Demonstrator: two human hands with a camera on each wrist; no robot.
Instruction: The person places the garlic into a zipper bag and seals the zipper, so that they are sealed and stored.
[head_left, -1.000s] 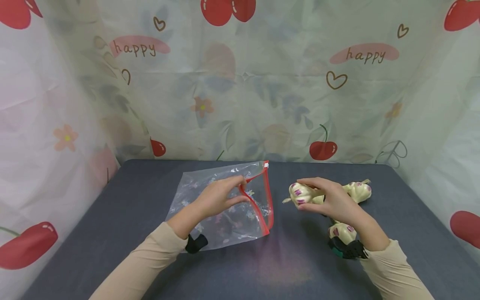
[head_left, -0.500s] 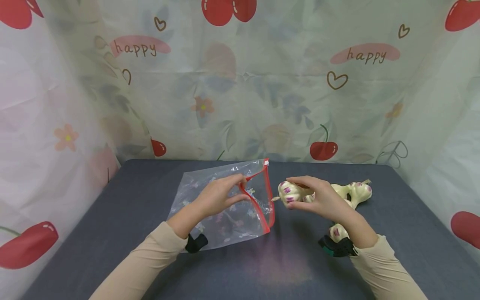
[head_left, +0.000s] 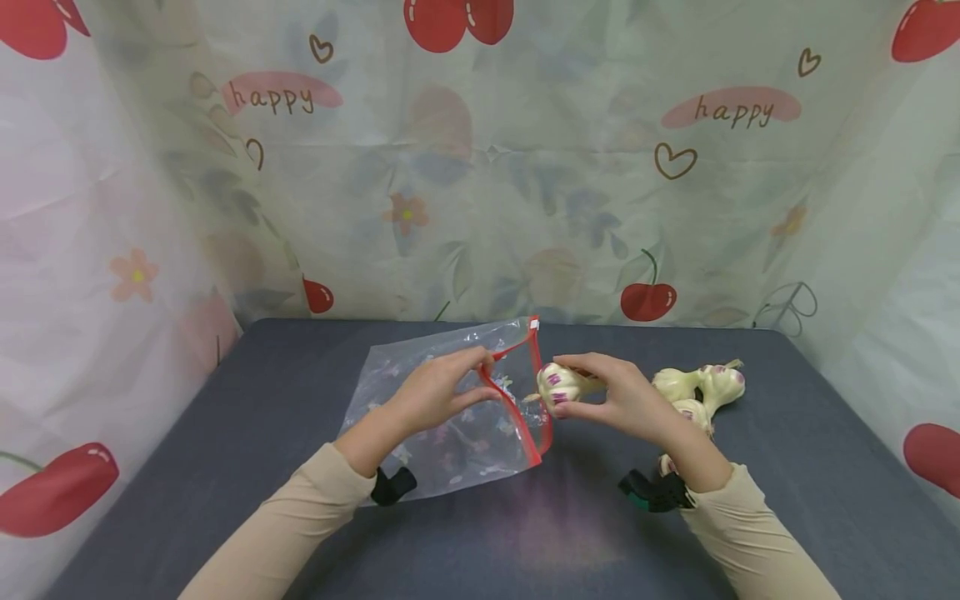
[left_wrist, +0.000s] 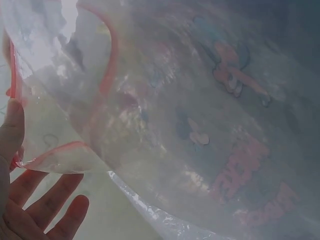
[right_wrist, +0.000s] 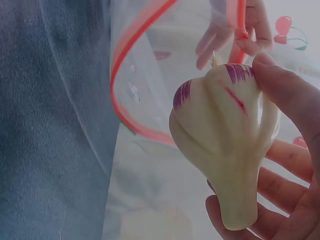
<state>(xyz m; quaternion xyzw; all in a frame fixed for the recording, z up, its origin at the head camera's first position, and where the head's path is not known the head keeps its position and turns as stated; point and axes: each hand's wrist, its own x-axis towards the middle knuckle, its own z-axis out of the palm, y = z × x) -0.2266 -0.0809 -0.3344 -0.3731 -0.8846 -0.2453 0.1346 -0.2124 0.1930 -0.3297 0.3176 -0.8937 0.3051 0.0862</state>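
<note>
My left hand [head_left: 438,392] pinches the red edge of a clear zip bag [head_left: 465,454], between thumb and fingers. The bag lies on its side with its mouth gaping to the right. In the left wrist view, printed figures show on the plastic [left_wrist: 232,70]. My right hand [head_left: 630,400] grips a cream garlic bulb [head_left: 558,386] with purple marks, its root tip pointing left at the bag's mouth. Seen from the right wrist, the garlic bulb [right_wrist: 222,130] sits between thumb and fingers, in front of the bag's red rim [right_wrist: 116,85].
Several more garlic bulbs [head_left: 720,386] lie together on the dark table [head_left: 787,467], right of my right hand; one is partly hidden behind the wrist. A printed curtain [head_left: 487,208] stands behind the table and along both sides.
My right hand has carried the garlic bulb leftward, from apart from the bag to its mouth. My left hand has kept its hold on the bag's edge with hardly any movement.
</note>
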